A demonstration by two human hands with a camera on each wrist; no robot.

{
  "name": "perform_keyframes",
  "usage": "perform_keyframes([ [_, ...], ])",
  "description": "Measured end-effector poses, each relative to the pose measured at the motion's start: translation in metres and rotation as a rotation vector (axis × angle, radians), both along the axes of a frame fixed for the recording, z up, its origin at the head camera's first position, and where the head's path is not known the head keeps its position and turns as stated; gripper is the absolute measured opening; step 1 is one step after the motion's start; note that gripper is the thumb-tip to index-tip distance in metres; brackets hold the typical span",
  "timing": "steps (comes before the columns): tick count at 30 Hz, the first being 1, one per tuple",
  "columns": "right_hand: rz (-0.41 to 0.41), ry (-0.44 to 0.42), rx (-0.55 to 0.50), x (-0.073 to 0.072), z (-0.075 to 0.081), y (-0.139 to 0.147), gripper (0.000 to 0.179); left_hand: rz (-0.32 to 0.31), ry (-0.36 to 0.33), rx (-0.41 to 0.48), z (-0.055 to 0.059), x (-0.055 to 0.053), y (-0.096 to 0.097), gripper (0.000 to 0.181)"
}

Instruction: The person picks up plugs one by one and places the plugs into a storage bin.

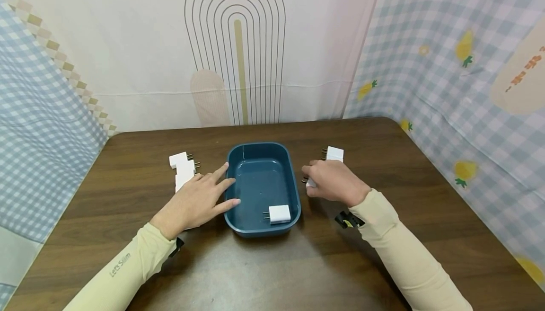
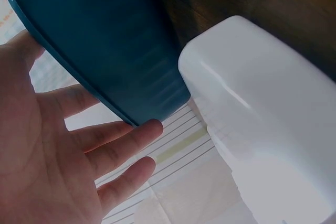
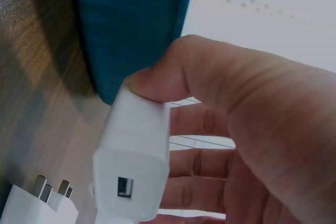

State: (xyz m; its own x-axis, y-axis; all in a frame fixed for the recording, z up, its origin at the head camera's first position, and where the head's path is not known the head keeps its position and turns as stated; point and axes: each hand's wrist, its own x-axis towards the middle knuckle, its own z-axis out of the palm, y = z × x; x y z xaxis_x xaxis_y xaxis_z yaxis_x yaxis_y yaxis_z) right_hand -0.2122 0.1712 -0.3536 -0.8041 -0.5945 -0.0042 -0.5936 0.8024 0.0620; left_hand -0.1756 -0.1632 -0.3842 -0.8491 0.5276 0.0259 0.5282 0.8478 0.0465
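We see a dark brown wooden table (image 1: 272,273) bearing a blue tray (image 1: 262,233) at mid-width, with white chargers (image 1: 185,170) clustered to its left and more chargers (image 1: 335,153) to its right — both groups partly hidden from us.

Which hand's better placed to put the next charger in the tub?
Right, most likely. The right hand pinches a charger beside the tub; the left hand holds none, its fingers spread at the tub's left rim.
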Motion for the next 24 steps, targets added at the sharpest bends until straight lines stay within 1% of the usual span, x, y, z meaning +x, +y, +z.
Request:
perform_keyframes([
  [4, -0.003, 0.016, -0.002, 0.0001, 0.0010, -0.0010, 0.020, 0.002, 0.000, 0.002, 0.0000, 0.0001, 0.0003, 0.070],
  [10, 0.006, 0.039, -0.034, 0.0011, 0.0006, -0.0006, 0.019, -0.002, 0.004, 0.001, -0.0001, 0.0007, 0.0002, 0.070],
  [19, 0.069, 0.146, -0.069, 0.0002, -0.0013, -0.0004, 0.017, -0.002, 0.010, 0.003, -0.0007, 0.0009, 0.0002, 0.069],
  [24, 0.071, 0.150, -0.089, -0.0004, -0.0020, -0.0022, 0.018, -0.003, 0.009, 0.003, -0.0004, 0.0007, 0.0001, 0.070],
])
